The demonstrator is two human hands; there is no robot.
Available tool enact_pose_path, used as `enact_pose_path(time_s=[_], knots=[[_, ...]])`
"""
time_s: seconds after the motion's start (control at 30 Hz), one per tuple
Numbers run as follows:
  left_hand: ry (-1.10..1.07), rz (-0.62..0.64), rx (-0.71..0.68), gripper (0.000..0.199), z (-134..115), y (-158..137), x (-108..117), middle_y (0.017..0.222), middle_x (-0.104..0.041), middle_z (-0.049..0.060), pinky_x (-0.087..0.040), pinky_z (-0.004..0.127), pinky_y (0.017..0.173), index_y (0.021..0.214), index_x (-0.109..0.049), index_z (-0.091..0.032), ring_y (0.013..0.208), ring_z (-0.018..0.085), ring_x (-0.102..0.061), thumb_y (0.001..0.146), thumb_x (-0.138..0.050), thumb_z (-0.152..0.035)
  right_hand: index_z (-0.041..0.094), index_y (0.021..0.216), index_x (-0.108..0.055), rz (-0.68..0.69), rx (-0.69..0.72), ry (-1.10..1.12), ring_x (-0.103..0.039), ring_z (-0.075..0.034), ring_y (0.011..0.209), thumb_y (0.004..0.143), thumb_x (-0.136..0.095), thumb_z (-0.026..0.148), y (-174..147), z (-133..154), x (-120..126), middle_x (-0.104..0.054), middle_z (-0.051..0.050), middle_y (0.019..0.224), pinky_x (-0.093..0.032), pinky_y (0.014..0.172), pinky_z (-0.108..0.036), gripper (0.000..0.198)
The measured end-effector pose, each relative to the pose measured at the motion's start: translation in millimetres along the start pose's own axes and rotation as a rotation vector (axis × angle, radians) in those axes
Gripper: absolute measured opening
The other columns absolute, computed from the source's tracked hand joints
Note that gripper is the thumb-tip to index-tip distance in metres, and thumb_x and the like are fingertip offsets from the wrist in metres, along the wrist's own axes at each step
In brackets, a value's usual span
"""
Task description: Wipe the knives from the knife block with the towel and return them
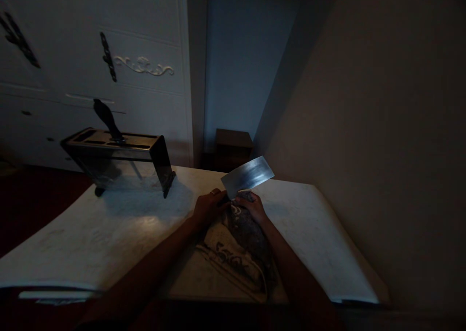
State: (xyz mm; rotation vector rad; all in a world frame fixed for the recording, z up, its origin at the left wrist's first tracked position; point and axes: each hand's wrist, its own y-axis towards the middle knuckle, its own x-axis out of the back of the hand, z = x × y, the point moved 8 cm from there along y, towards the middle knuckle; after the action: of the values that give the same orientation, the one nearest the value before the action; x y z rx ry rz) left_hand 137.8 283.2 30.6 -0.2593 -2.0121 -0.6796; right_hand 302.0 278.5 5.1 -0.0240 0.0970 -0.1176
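Head cam: left hand (208, 208) grip clenched on shiny rectangular cleaver (247, 176), right hand (251, 207) pinching patterned cloth (236, 253).

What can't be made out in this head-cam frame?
Head view only, very dim:
- Handle of the broad steel cleaver: hidden inside the left hand.
- Right hand: fingers press the patterned grey cloth; whether it touches the blade is unclear.
- Cloth print: too dark to read.
- Black-handled knife in the dark knife block: blade hidden in its slot.
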Motion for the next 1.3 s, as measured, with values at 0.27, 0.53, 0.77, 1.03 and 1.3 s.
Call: enact_pose_path(time_s=[0.27, 0.53, 0.77, 1.03, 1.3], knots=[[0.098, -0.013, 0.036, 0.036, 0, 2, 10, 0.102, -0.065, 0.006, -0.043, 0.029, 0.070, 0.118, -0.061, -0.024, 0.086, 0.020, -0.062, 0.092, -0.048, -0.046, 0.018, 0.071, -0.068, -0.221, -0.074, 0.187, -0.058, -0.014, 0.056, 0.051, -0.082, 0.040, 7, -3, 23, -0.065, 0.004, 0.061, -0.047, 0.058, -0.027, 0.032], [0.200, -0.064, 0.048, 0.033, -1, 7, 25, 0.103, -0.067, 0.013, -0.044, 0.037, 0.079, 0.117, -0.061, -0.016, 0.093, 0.026, -0.062, 0.090, -0.053, -0.034, 0.020, 0.073, -0.066, -0.341, -0.093, 0.316, -0.063, -0.018, 0.062, 0.054, -0.075, 0.043, 15, -6, 46, -0.067, 0.003, 0.063, -0.052, 0.064, -0.030, 0.031], [-0.023, -0.102, 0.129, 0.034, 7, 3, 26, 0.102, -0.068, 0.009, -0.045, 0.031, 0.076, 0.112, -0.060, -0.018, 0.087, 0.020, -0.064, 0.097, -0.036, -0.037, 0.020, 0.083, -0.067, -0.188, -0.166, 0.483, -0.069, -0.027, 0.085, 0.066, -0.062, 0.055, 16, -4, 41, -0.072, -0.004, 0.077, -0.055, 0.076, -0.041, 0.040], [-0.747, -0.135, 0.329, 0.052, 27, 2, 14, 0.063, -0.056, 0.001, -0.040, 0.024, 0.052, 0.082, -0.058, -0.016, 0.054, 0.012, -0.051, 0.092, -0.029, -0.058, 0.014, 0.092, -0.066, -0.620, 0.193, 0.003, -0.063, -0.023, 0.090, 0.067, -0.067, 0.056, -5, 28, 68, -0.072, -0.009, 0.095, -0.049, 0.079, -0.034, 0.049], [-1.200, 0.145, 0.466, 0.055, 14, 1, -18, 0.056, -0.048, -0.004, -0.026, 0.019, 0.036, 0.083, -0.058, -0.013, 0.038, 0.006, -0.038, 0.077, -0.048, -0.067, 0.014, 0.101, -0.066, -0.597, 0.350, -0.149, -0.061, -0.022, 0.092, 0.081, -0.056, 0.053, -29, 55, 48, -0.069, -0.008, 0.098, -0.046, 0.084, -0.033, 0.045]])
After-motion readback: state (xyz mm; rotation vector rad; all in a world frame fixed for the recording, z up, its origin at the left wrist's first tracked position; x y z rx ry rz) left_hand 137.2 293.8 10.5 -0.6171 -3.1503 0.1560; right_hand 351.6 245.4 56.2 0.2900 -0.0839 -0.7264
